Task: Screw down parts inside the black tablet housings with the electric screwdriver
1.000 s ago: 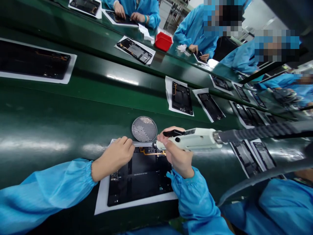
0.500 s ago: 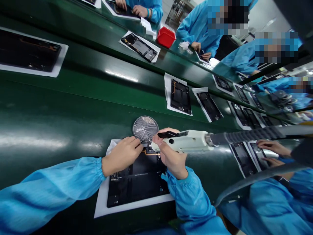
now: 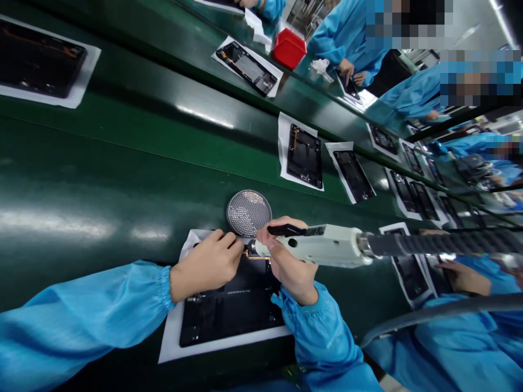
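Observation:
My right hand is wrapped round a white electric screwdriver, held nearly level with its nose pointing left. Under both hands lies an opened black tablet on a white sheet. My left hand is closed at the tablet's upper edge, by the screwdriver's tip. Its fingertips are curled out of sight, so what they pinch, if anything, cannot be seen. Just beyond the tablet stands a round dimpled screw tray. The driver's bit is mostly hidden by my left fingers.
Several opened tablets on white sheets lie along the green bench, including one tablet beyond the tray. A red bin stands at the back. A grey hose crosses at right, near a co-worker's hand. Other co-workers sit opposite.
The view has shifted slightly. The screwdriver's rear end has swung a little lower and to the right. Both hands stay at the tablet's upper edge.

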A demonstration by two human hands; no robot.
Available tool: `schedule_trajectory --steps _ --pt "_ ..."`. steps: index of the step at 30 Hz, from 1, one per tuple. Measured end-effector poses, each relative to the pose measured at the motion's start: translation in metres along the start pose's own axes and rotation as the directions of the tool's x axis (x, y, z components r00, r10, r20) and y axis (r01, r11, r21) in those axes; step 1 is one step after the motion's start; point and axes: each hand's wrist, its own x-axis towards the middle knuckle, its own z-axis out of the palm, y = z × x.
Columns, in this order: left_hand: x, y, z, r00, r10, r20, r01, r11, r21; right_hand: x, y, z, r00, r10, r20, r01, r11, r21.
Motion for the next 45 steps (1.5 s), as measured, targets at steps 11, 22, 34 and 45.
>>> schedule_trajectory --steps 11,22,34,45 --pt "-0.004 0.007 0.001 1.000 0.004 -0.030 -0.004 1.000 -0.002 0.001 -0.006 -0.002 1.000 -0.019 -0.023 0.019 1.000 -0.010" --pt "-0.005 0.017 0.003 0.998 -0.056 -0.018 0.057 0.997 0.058 0.001 -0.007 -0.002 0.999 -0.035 0.025 0.035 0.999 -0.013" --pt "-0.010 0.035 0.005 0.981 -0.195 -0.001 0.195 0.980 -0.025 0.000 -0.007 -0.001 0.998 -0.056 0.032 0.056 0.998 -0.015" --pt "-0.009 0.039 0.006 0.978 -0.211 0.003 0.211 0.977 -0.033 0.000 -0.004 0.001 0.999 -0.019 0.042 0.021 0.999 -0.038"
